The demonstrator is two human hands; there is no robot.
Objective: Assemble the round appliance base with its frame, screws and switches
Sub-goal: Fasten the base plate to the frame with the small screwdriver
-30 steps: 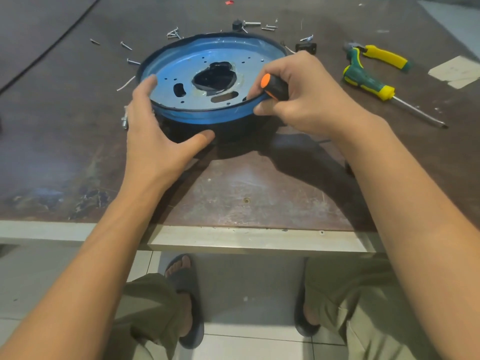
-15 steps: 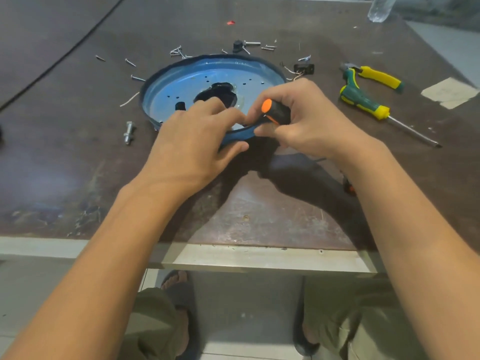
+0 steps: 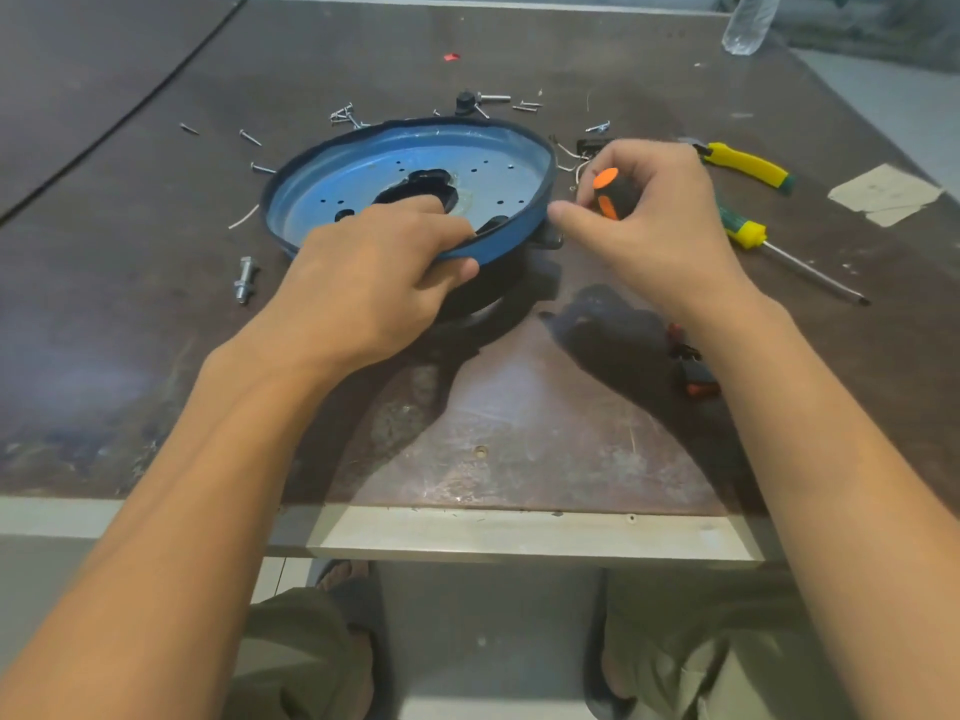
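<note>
At centre frame, my left grip (image 3: 363, 283) is clamped on the near rim of the blue round base (image 3: 363, 174), fingers inside, thumb outside. Right of it, my right grip (image 3: 660, 231) is closed round an orange-and-black screwdriver handle (image 3: 610, 192), just beside the rim. The base is at the centre of the brown surface (image 3: 519, 433). Loose screws (image 3: 343, 115) upper centre; bolt (image 3: 245, 279) left; green-yellow screwdriver (image 3: 748, 228) right; black-and-orange switch (image 3: 693, 374) lower right.

Your left hand (image 3: 363, 283) grips the near rim of the blue round base (image 3: 363, 168), fingers curled inside, thumb beneath. Just right of the base, your right hand (image 3: 660, 236) holds an orange-and-black screwdriver (image 3: 610, 192). Loose screws (image 3: 343, 115) lie scattered beyond the base, a bolt (image 3: 245, 279) to its left, a green-and-yellow screwdriver (image 3: 748, 233) farther right, and a black-and-red switch (image 3: 693, 374) nearer you on its right
</note>
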